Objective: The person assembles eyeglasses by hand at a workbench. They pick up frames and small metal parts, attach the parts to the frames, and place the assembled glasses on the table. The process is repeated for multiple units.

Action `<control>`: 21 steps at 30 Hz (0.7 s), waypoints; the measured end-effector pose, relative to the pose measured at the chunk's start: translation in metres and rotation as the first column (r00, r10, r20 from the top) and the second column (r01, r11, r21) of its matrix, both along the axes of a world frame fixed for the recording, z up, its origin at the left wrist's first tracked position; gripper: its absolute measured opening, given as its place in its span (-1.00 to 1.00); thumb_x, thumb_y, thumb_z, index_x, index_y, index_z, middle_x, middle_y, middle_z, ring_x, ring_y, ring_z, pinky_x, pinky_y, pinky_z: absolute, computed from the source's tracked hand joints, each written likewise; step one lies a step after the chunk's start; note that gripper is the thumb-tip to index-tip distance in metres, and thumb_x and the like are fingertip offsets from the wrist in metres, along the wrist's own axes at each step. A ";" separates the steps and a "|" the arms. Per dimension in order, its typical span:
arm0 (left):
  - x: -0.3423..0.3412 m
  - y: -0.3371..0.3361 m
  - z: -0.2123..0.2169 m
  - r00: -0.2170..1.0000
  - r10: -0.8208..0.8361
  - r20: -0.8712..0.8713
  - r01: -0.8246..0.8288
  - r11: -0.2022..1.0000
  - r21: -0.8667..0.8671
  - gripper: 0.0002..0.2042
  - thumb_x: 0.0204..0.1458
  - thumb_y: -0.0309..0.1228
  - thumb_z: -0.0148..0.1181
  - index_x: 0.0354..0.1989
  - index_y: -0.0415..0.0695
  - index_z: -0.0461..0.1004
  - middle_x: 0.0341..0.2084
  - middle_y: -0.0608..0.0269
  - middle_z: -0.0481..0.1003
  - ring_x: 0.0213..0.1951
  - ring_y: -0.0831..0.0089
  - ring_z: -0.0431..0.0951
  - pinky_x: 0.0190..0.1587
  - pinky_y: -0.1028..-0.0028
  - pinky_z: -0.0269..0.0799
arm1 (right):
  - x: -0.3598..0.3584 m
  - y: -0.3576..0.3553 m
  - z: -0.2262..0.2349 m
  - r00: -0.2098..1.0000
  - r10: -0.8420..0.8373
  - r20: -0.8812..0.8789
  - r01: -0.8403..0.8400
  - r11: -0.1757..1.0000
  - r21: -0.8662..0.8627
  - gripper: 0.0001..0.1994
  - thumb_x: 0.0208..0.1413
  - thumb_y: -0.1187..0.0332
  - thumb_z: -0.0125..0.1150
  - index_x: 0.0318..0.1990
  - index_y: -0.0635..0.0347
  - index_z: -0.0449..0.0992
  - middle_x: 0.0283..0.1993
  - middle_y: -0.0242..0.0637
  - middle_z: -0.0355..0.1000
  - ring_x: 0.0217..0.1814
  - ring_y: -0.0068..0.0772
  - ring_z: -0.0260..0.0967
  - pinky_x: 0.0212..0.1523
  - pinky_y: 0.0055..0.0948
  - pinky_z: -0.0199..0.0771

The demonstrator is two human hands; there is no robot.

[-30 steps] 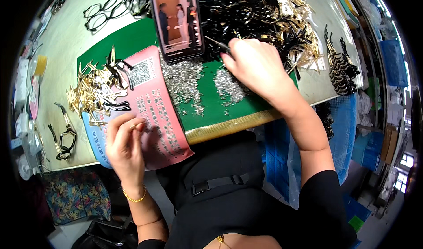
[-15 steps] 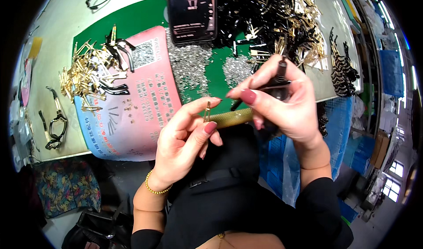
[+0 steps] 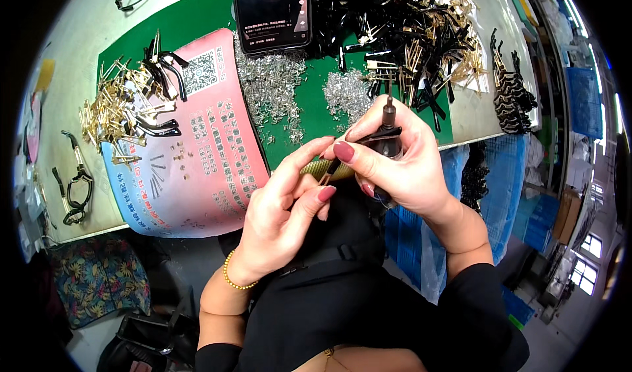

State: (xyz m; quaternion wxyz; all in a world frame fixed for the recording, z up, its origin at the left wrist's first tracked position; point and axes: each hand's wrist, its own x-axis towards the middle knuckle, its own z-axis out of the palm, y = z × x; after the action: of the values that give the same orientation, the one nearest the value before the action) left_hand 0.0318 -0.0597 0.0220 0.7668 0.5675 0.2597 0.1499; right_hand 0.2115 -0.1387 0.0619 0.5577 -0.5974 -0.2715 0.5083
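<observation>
My left hand [image 3: 280, 207] is closed in a pinch on a small gold metal eyeglass temple piece [image 3: 324, 178]. My right hand [image 3: 415, 174] is closed too, its thumb and forefinger gripping a black eyeglass temple tip [image 3: 383, 135]. A dark screwdriver [image 3: 389, 114] is tucked in the same hand, its thin shaft pointing away from me. Both sets of fingertips almost meet in front of my body. There the black temple tip reaches the gold piece, but fingers partly hide how the two join.
A phone [image 3: 273, 16] stands beyond heaps of silver screws [image 3: 266, 85] on a green mat [image 3: 217, 10]. Gold temple parts [image 3: 122, 105] lie left on a pink and blue printed sheet [image 3: 214, 168]. Black and gold temples [image 3: 421, 49] crowd the back right. Blue crates [image 3: 405, 237] stand at right.
My right hand has come left and slightly down, bringing the black temple tip to the gold piece in my left hand. The head view has shifted, so the table sits slightly differently.
</observation>
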 end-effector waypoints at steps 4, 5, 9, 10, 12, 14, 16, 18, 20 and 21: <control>-0.004 -0.001 -0.009 0.998 -0.028 -0.059 0.052 0.886 0.461 -0.59 0.24 -0.64 0.10 0.27 -0.22 0.38 -0.47 0.23 0.51 -0.53 0.57 0.45 -0.36 0.57 0.42 | 0.008 -0.013 0.001 0.930 0.205 0.306 -0.172 0.976 -0.131 -0.79 0.24 0.41 0.28 -0.07 0.23 0.39 -0.17 -0.30 0.44 -0.33 -0.48 0.46 -0.36 -0.44 0.47; -0.010 0.000 -0.011 0.997 0.017 -0.079 0.020 0.894 0.448 -0.60 0.24 -0.64 0.10 0.27 -0.22 0.38 -0.43 0.23 0.53 -0.53 0.58 0.45 -0.37 0.57 0.43 | 0.012 -0.016 0.005 0.857 0.263 0.443 -0.181 0.959 -0.219 -0.75 0.24 0.39 0.26 -0.02 0.22 0.36 -0.13 -0.25 0.44 -0.29 -0.40 0.49 -0.33 -0.40 0.48; -0.022 0.004 -0.011 0.983 0.155 -0.103 -0.117 0.945 0.305 -0.62 0.30 -0.63 0.02 0.29 -0.23 0.32 -0.32 0.22 0.58 -0.52 0.65 0.42 -0.38 0.60 0.42 | 0.033 -0.026 0.008 0.281 0.489 0.825 -0.265 0.866 -0.423 -0.68 0.22 0.36 0.19 0.10 0.08 0.35 -0.17 -0.18 0.34 -0.28 -0.11 0.49 -0.34 -0.25 0.51; -0.022 0.006 -0.006 0.978 0.128 -0.166 -0.080 0.960 0.269 -0.60 0.31 -0.62 0.01 0.32 -0.23 0.27 -0.29 0.20 0.58 -0.52 0.66 0.42 -0.39 0.61 0.42 | 0.033 -0.026 0.008 0.193 0.504 0.842 -0.280 0.851 -0.445 -0.68 0.22 0.37 0.19 0.11 0.03 0.39 -0.20 -0.20 0.32 -0.31 -0.14 0.48 -0.37 -0.24 0.51; -0.010 0.000 -0.013 0.993 0.115 -0.038 -0.104 0.971 0.215 -0.54 0.34 -0.60 -0.05 0.40 -0.22 0.11 -0.09 0.10 0.57 -0.51 0.66 0.44 -0.44 0.65 0.41 | 0.033 -0.024 0.004 0.169 0.521 0.836 -0.259 0.842 -0.473 -0.65 0.20 0.38 0.20 0.14 -0.06 0.43 -0.22 -0.20 0.31 -0.32 -0.17 0.48 -0.41 -0.26 0.51; -0.005 -0.003 -0.007 0.996 0.071 -0.045 -0.069 0.997 0.042 -0.53 0.35 -0.59 -0.06 0.40 -0.22 0.07 0.00 0.06 0.56 -0.51 0.65 0.47 -0.48 0.65 0.42 | 0.034 -0.026 0.002 0.144 0.529 0.836 -0.248 0.838 -0.487 -0.61 0.19 0.39 0.20 0.18 -0.13 0.45 -0.24 -0.20 0.30 -0.34 -0.18 0.48 -0.44 -0.28 0.50; 0.004 -0.001 -0.002 0.998 -0.017 -0.055 0.013 0.997 -0.080 -0.55 0.35 -0.57 -0.06 0.38 -0.22 0.05 0.08 0.00 0.52 -0.53 0.63 0.48 -0.50 0.62 0.43 | 0.036 -0.028 -0.002 0.123 0.525 0.842 -0.251 0.837 -0.486 -0.55 0.17 0.40 0.21 0.22 -0.18 0.44 -0.26 -0.20 0.29 -0.37 -0.17 0.47 -0.47 -0.28 0.50; 0.014 -0.001 -0.005 0.995 -0.031 -0.093 0.023 0.996 -0.083 -0.55 0.35 -0.58 -0.07 0.38 -0.23 0.05 0.11 0.00 0.51 -0.54 0.63 0.49 -0.50 0.61 0.44 | 0.036 -0.027 -0.003 0.125 0.517 0.847 -0.258 0.841 -0.475 -0.56 0.17 0.41 0.20 0.22 -0.16 0.44 -0.27 -0.20 0.29 -0.39 -0.17 0.47 -0.48 -0.27 0.50; 0.020 0.001 -0.006 0.997 0.005 -0.082 -0.004 1.000 0.004 -0.55 0.35 -0.58 -0.09 0.39 -0.22 0.04 0.14 -0.02 0.49 -0.54 0.63 0.48 -0.49 0.62 0.44 | 0.036 -0.026 -0.002 0.124 0.507 0.853 -0.258 0.846 -0.466 -0.57 0.18 0.41 0.19 0.21 -0.17 0.45 -0.27 -0.21 0.30 -0.41 -0.18 0.47 -0.47 -0.27 0.50; 0.021 0.001 -0.006 0.997 0.023 -0.071 -0.019 0.998 0.064 -0.55 0.36 -0.57 -0.09 0.39 -0.22 0.03 0.16 -0.04 0.47 -0.53 0.63 0.48 -0.49 0.65 0.43 | 0.035 -0.024 -0.001 0.121 0.504 0.855 -0.254 0.848 -0.464 -0.59 0.19 0.41 0.19 0.20 -0.19 0.46 -0.26 -0.23 0.30 -0.42 -0.19 0.47 -0.46 -0.28 0.50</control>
State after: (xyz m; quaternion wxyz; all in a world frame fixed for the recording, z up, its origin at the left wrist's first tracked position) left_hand 0.0532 -0.0582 0.0161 0.7373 0.5936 0.2879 0.1457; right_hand 0.2468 -0.1629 0.0607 0.0565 -0.7416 -0.6433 0.1817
